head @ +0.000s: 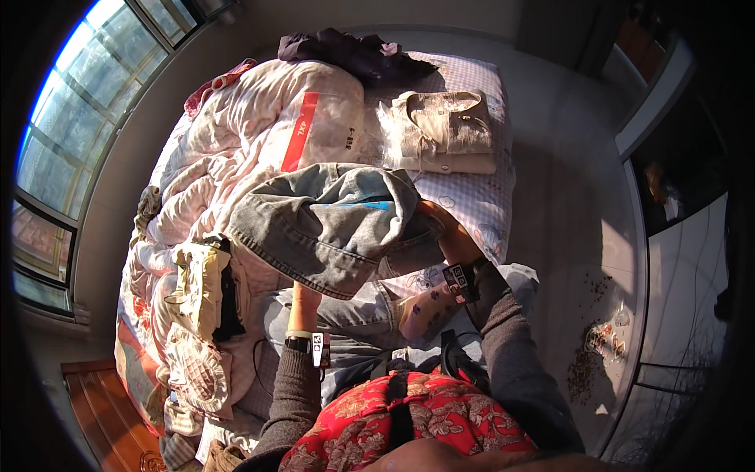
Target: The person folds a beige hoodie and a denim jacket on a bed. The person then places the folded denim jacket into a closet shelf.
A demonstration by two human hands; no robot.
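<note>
A grey denim garment [330, 230] with a blue patch is held up in front of me, above my crossed legs in jeans [348, 315]. My left hand [304, 307] reaches up beneath its lower hem, the fingers hidden by the cloth. At the garment's right side, my right hand [445, 227] grips the bunched denim, its fingertips partly hidden. Beyond it, a folded beige top [445, 133] lies on the checked bed sheet [472, 194]. A clear plastic bag with a red strip [301, 130] rests on the pale quilt [253, 106].
A dark garment [360, 56] lies at the bed's far edge. Folded clothes [200, 289] and a ruffled cream item [197, 371] are piled at the left. Small debris [601, 342] is scattered on the floor at right. A wooden piece of furniture [112, 413] stands at lower left.
</note>
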